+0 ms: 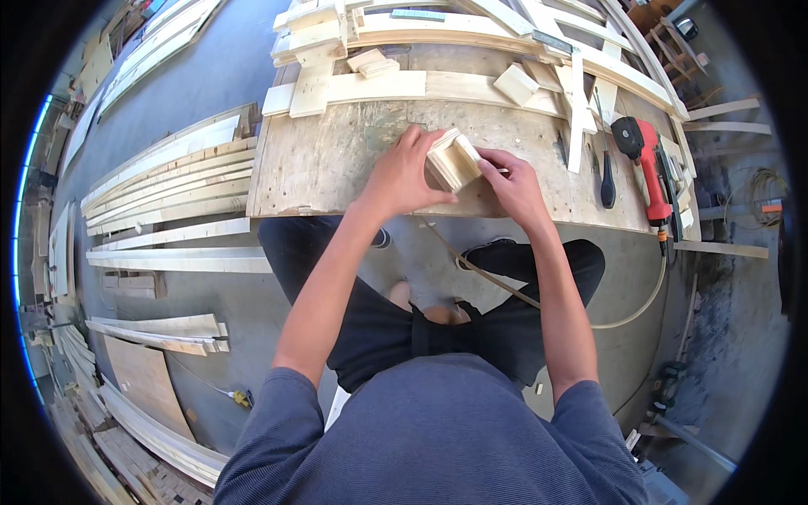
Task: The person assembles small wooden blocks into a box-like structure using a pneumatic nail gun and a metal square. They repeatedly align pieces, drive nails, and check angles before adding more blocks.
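Observation:
Between my two hands, at the bench's near edge, is a small pale wooden piece [455, 162] with a recess between its raised sides. Fingers and thumb of my left hand [404, 172] close around its left side. My right hand [515, 183] pinches its right side with the fingertips. The piece is tilted, and its underside is hidden. A worn plywood workbench [311, 181] lies under it.
To the right lie a red and black nail gun [646, 164] with a hose [627, 324] and a dark-handled screwdriver [608, 187]. Boards and small wood blocks [516, 84] cover the bench's far side. Stacked planks [168, 181] lie on the left.

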{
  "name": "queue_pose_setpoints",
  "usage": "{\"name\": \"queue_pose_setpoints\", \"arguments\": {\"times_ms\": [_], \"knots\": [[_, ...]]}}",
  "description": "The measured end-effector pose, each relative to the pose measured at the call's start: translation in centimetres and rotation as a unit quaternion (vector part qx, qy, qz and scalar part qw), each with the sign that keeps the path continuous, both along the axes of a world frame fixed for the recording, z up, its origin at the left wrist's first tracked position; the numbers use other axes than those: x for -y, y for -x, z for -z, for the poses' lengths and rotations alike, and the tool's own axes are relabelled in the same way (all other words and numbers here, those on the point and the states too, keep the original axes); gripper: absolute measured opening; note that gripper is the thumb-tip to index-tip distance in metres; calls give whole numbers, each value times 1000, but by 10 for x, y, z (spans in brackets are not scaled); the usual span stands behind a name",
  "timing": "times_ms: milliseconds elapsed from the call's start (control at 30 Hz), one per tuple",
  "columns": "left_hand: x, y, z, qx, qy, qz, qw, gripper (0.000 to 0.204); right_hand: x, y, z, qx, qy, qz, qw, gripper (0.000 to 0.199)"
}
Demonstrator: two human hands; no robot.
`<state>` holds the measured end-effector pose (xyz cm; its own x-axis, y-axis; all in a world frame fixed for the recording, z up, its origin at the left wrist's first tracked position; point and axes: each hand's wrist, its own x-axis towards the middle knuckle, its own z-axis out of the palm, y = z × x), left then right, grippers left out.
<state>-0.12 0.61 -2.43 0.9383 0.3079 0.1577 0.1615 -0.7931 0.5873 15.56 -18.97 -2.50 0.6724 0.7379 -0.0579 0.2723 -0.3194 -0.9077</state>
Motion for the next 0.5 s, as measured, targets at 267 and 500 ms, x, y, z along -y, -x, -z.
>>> {"name": "queue_pose_setpoints", "arguments": {"times_ms": [267,500], "knots": [[-14,4,-15,-25,138,26,990,104,-12,-15,0,56,10,-62,996,34],[-37,-10,-6,-42,203,99,973,114,-18,-23,-7,49,25,-80,995,27]]}}
